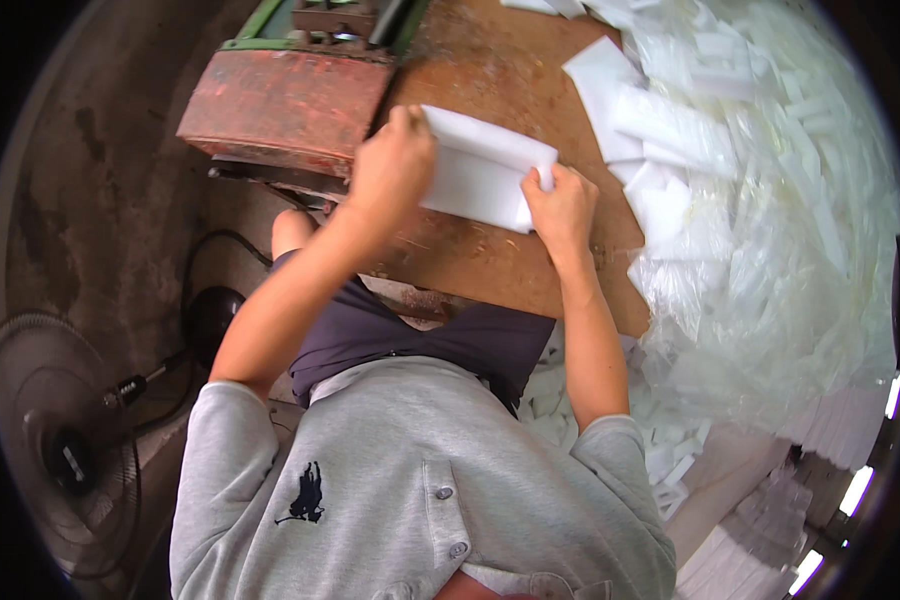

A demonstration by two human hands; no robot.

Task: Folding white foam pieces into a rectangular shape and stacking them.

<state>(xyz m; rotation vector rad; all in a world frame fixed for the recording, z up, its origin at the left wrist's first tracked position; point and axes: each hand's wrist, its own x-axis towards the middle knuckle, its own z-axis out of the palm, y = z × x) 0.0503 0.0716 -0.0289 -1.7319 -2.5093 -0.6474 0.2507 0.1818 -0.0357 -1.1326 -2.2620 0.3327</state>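
Observation:
A white foam piece (475,187) with a raised, folded-looking far edge lies over the brown wooden table (500,265). My left hand (398,160) grips its left end, the fingers closed at the upper corner. At the right end my right hand (562,205) pinches the foam between thumb and fingers. Both forearms reach forward from my lap. Just left of my left hand stands a machine with a worn red block (285,100) and green metal parts (260,25).
Clear plastic bags (770,250) full of white foam pieces fill the right side. Loose foam sheets (605,90) lie at the table's right edge. Foam scraps (670,440) are heaped below on the right. A fan (65,450) stands at lower left.

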